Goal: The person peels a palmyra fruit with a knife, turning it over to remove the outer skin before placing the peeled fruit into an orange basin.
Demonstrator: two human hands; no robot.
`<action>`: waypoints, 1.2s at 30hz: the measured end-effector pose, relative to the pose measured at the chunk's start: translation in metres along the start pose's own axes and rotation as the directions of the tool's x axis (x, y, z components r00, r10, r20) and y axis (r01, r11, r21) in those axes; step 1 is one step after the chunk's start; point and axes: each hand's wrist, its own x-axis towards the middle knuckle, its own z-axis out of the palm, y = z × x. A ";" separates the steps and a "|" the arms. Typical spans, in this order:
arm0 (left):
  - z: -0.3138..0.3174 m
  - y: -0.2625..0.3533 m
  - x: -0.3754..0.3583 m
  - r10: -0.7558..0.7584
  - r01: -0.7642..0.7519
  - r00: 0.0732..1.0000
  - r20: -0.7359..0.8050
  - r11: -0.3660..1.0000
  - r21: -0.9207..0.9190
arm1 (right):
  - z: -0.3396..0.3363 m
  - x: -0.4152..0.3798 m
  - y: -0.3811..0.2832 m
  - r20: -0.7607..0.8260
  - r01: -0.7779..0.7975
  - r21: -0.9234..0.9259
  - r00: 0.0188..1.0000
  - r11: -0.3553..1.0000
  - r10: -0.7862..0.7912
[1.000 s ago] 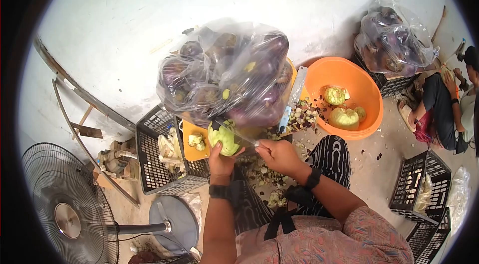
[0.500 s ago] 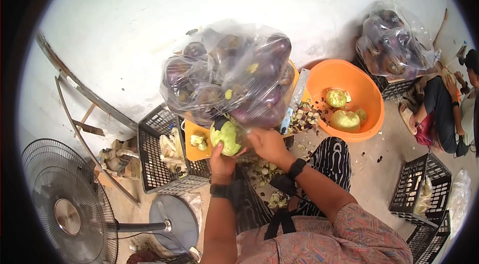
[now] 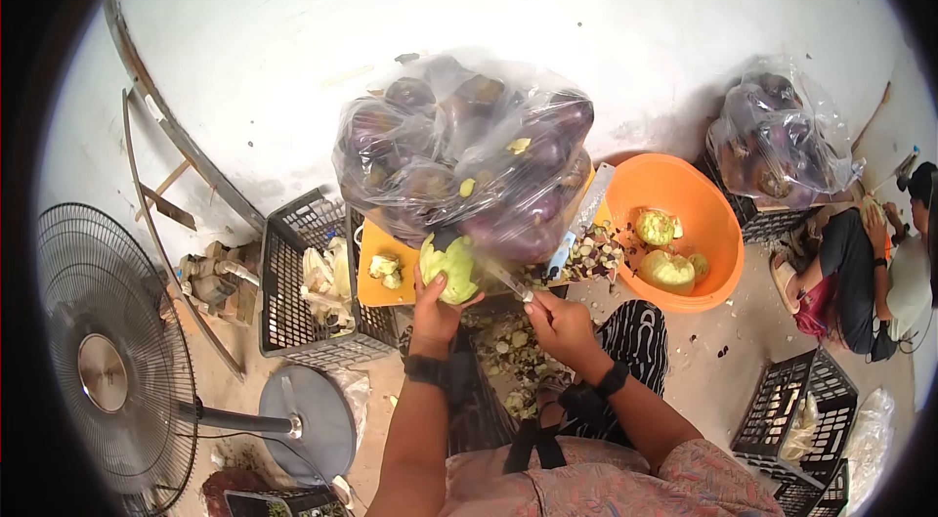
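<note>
My left hand (image 3: 437,310) holds a mostly peeled, pale green eggplant (image 3: 447,268) with a dark patch at its top. Closed round the handle of a knife (image 3: 509,280) is my right hand (image 3: 567,329), just right of the eggplant; the blade is slanted up and left towards it. Behind both hands, a clear plastic bag of purple eggplants (image 3: 469,150) rests on a yellow board (image 3: 375,241). A cut piece (image 3: 385,269) lies on the board's left part. Peeled eggplants (image 3: 666,270) sit in an orange basin (image 3: 725,268) to the right.
A black crate (image 3: 278,312) with pale scraps stands left, near a fan (image 3: 103,370). Peel scraps (image 3: 596,253) lie beside the basin. Another eggplant bag (image 3: 772,141) rests on a crate at the back right. A person (image 3: 845,263) sits at far right; black crates (image 3: 791,409) stand lower right.
The view has shifted, so the bag and basin appear lower. My right hand has moved back from the eggplant, and the knife blade now shows between them.
</note>
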 end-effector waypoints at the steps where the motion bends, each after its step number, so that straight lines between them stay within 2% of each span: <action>1: -0.001 0.000 0.001 -0.008 0.009 1.000 0.006 0.999 -0.043 | 0.001 0.000 0.001 0.016 0.011 0.005 1.000 1.000 -0.011; 3: -0.005 -0.001 0.004 -0.011 0.013 1.000 0.014 0.996 -0.092 | 0.007 0.001 0.008 0.034 0.026 0.005 0.999 1.000 -0.027; 5: -0.009 -0.003 0.006 -0.049 0.050 0.999 0.011 0.992 -0.119 | 0.018 0.002 0.027 0.014 -0.090 0.037 0.996 0.995 0.090; 8: -0.005 0.000 0.004 -0.045 0.046 0.999 0.018 0.993 -0.113 | 0.019 0.002 0.046 0.034 -0.090 -0.003 0.995 0.996 0.090; 12: -0.001 0.001 0.002 -0.032 0.036 0.999 0.036 0.993 -0.109 | 0.007 -0.005 0.033 0.027 -0.150 -0.015 0.988 0.989 0.151; 15: 0.011 0.006 -0.002 -0.013 0.012 1.000 -0.007 0.995 -0.100 | 0.000 -0.004 0.010 0.041 -0.155 0.010 0.987 0.988 0.154; 17: 0.016 0.004 -0.002 0.061 -0.062 0.997 -0.049 0.998 -0.015 | -0.001 -0.005 0.000 0.027 -0.043 0.050 0.999 0.998 0.042; 18: 0.017 0.001 0.001 0.138 -0.138 0.990 -0.037 0.990 0.003 | -0.001 -0.005 -0.004 0.038 -0.038 0.045 0.999 0.998 0.037; 20: 0.016 -0.004 0.000 0.166 -0.166 0.984 -0.062 0.986 -0.002 | -0.002 -0.003 -0.010 0.017 0.166 -0.070 0.986 0.984 -0.165; 21: 0.018 -0.004 0.000 0.187 -0.187 0.979 -0.077 0.982 0.003 | -0.002 -0.002 -0.009 0.029 0.174 -0.074 0.985 0.982 -0.172; 23: 0.018 -0.003 0.001 0.206 -0.208 0.975 -0.085 0.978 -0.011 | -0.003 0.001 -0.007 0.035 0.260 -0.269 0.965 0.927 -0.260; 36: 0.019 0.004 0.002 0.177 -0.179 0.981 -0.075 0.984 -0.019 | -0.005 0.027 -0.008 0.046 0.322 -0.305 0.945 0.896 -0.324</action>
